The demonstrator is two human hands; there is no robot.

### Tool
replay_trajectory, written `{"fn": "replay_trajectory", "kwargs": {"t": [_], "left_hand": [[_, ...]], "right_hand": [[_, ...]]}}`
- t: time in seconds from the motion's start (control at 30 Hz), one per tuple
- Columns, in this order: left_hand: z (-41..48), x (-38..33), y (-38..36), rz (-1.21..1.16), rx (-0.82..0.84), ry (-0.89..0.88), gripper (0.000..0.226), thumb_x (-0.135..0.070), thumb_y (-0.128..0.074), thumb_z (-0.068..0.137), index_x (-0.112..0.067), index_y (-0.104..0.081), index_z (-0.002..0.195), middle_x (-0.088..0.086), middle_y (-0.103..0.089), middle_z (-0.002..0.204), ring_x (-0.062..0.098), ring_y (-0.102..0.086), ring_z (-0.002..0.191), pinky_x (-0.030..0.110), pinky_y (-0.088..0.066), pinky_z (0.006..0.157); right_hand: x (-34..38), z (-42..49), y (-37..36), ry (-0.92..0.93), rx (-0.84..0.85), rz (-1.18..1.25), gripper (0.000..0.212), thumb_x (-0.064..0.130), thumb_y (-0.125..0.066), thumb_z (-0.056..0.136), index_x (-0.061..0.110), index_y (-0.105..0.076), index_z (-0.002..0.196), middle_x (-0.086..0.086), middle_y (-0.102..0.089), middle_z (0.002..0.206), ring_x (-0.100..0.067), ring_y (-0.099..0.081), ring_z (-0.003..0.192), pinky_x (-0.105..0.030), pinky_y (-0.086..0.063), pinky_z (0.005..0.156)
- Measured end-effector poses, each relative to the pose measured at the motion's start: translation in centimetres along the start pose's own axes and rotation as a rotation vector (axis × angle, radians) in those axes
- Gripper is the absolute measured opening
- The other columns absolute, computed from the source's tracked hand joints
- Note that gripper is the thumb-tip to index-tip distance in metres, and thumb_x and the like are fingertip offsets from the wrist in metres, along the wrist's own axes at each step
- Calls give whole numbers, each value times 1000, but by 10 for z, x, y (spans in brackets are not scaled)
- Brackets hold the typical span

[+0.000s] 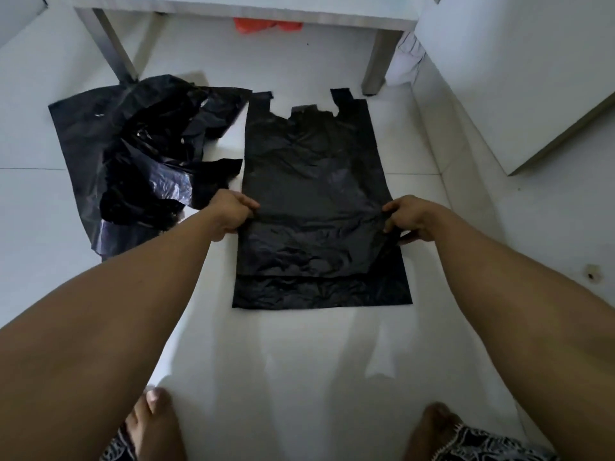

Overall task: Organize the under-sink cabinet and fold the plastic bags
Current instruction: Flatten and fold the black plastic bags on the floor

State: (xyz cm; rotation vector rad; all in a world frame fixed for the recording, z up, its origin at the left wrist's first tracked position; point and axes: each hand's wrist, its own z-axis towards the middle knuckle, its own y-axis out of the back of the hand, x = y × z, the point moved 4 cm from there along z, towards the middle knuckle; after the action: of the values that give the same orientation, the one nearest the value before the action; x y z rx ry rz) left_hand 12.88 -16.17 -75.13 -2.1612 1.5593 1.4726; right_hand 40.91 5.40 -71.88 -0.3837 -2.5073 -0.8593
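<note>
Pinching black bag (316,181), left hand (231,211), right hand (407,216); grip underneath hidden.

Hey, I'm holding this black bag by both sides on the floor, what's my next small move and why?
Probably draw the top bag toward you: left hand and right hand pinch its side edges, and its bottom edge sits short of the lower bag beneath.

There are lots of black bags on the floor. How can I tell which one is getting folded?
Look at the white floor in front of the white table. Right of the crumpled pile of black bags lies the flat black bag, atop another flat bag. Only it is pinched at both sides, by the left hand and right hand.
</note>
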Motion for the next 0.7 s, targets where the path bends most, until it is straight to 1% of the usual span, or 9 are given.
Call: {"fn": "replay_trajectory", "kwargs": {"t": [0.03, 0.07, 0.1, 0.17, 0.27, 0.4, 0.53, 0.6, 0.7], "left_hand": [[-5, 2, -1, -23, 20, 12, 16, 1, -68, 90, -14, -72, 92, 13, -70, 100, 21, -64, 77, 29, -55, 64], [-10, 3, -1, -41, 36, 14, 17, -2, -74, 87, -11, -72, 102, 13, -71, 101, 22, -65, 79, 34, -58, 70], [-13, 4, -1, -42, 52, 15, 30, -4, -79, 84, -9, -70, 112, 13, -71, 104, 25, -67, 85, 41, -59, 78], [-18, 7, -3, -19, 72, 8, 50, -4, -83, 80, -7, -64, 126, 15, -69, 113, 31, -68, 96, 52, -58, 91], [-24, 10, -6, 10, 107, 6, 65, 2, -85, 75, -4, -58, 133, 19, -67, 117, 38, -70, 100, 58, -56, 89], [-27, 13, -9, 156, 85, -41, 79, -2, -93, 64, -7, -58, 135, 13, -64, 121, 31, -69, 99, 51, -61, 80], [-30, 13, -9, 290, 78, -93, 86, -13, -100, 55, -8, -62, 132, 8, -67, 116, 23, -69, 92, 43, -63, 72], [-31, 13, -8, 345, 67, -127, 89, -19, -102, 51, -8, -64, 131, 7, -68, 118, 22, -68, 96, 40, -63, 75], [-29, 18, -8, 370, 51, -151, 84, -23, -102, 49, -8, -67, 124, 6, -68, 118, 18, -66, 98, 29, -57, 79]], "right_hand": [[-3, 0, 1, 5, 5, 14, 39, -14, -62, 85, 20, -59, 106, -6, -57, 99, -23, -57, 85, -23, -51, 42], [-6, 1, 2, 21, -6, 13, 43, -14, -64, 84, 20, -58, 111, -5, -57, 99, -22, -57, 85, -24, -51, 45], [-9, 2, 4, 37, -31, 0, 44, -13, -66, 84, 18, -58, 114, -6, -57, 100, -22, -58, 85, -26, -51, 49], [-16, 4, 5, 47, -85, -46, 31, -10, -68, 85, 14, -62, 105, -9, -57, 99, -23, -57, 84, -27, -48, 53], [-25, 5, 3, 0, -92, -114, 19, -4, -67, 89, 13, -63, 83, -8, -59, 86, -20, -56, 72, -25, -45, 47], [-33, 0, -3, -91, 0, -142, 13, -3, -71, 86, 7, -62, 85, -11, -62, 83, -22, -60, 69, -24, -51, 42], [-31, -5, -6, -84, 25, -167, 18, -6, -72, 83, 6, -60, 86, -13, -62, 86, -24, -61, 74, -33, -56, 56], [-29, -8, -7, -64, 25, -175, 18, -8, -70, 83, 6, -60, 88, -13, -61, 89, -24, -61, 76, -31, -54, 55], [-33, -9, -9, -58, 43, -236, 18, -7, -72, 82, 6, -60, 88, -14, -64, 90, -25, -64, 77, -32, -57, 58]]}}
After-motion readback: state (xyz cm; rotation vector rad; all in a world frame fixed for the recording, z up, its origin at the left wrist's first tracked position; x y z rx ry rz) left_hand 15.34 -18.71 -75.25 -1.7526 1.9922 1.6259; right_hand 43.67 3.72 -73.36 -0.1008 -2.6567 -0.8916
